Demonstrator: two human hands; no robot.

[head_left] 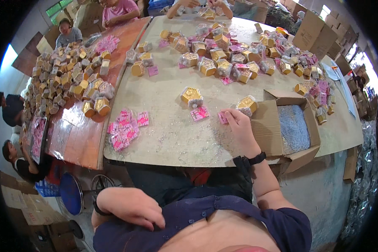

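Note:
My right hand (238,126) reaches over the table, thumb and fingers pinched on a small pink printed card (223,118). Just beyond it sits a gold hexagonal box (247,105) in clear wrap. To its left is another wrapped gold box (192,96), with a pink card (200,113) lying in front of it. A loose pile of pink cards (124,129) lies at the table's near left. My left hand (132,206) is held near my chest, away from the table. Its fingers are loosely bent and somewhat apart, and nothing shows in it.
An open cardboard box (268,135) with pale blue shredded filling stands right of my right hand. Many wrapped gold boxes (217,54) spread across the pale table's (168,90) far side. More cover the reddish table (71,140) at left. Several people work around the tables.

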